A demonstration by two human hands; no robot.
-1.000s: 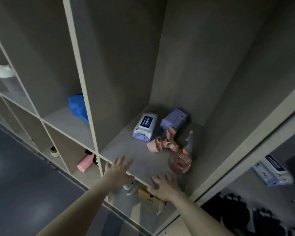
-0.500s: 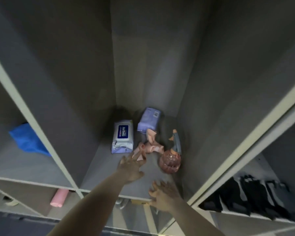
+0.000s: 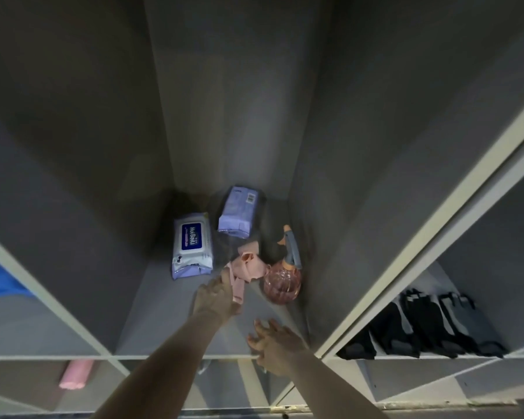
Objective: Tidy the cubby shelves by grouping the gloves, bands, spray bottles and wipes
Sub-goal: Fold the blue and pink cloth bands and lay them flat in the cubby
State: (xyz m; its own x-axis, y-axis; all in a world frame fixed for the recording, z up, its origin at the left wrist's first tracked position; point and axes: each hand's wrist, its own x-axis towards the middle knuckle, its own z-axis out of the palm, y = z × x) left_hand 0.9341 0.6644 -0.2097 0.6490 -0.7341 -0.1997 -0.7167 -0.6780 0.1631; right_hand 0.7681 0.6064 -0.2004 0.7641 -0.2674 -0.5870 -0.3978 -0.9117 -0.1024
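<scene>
left hand [image 3: 215, 297] pinches the pink bands [image 3: 248, 269]; right hand [image 3: 274, 347] hovers open. lifting may snag and topple the spray bottle [image 3: 283, 281] touching them just right of the grip.

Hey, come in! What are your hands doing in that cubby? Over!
Left hand grips pink fabric band. Right hand open, resting at shelf edge. Pink round spray bottle touching band's right side. Two wipe packs behind.
</scene>
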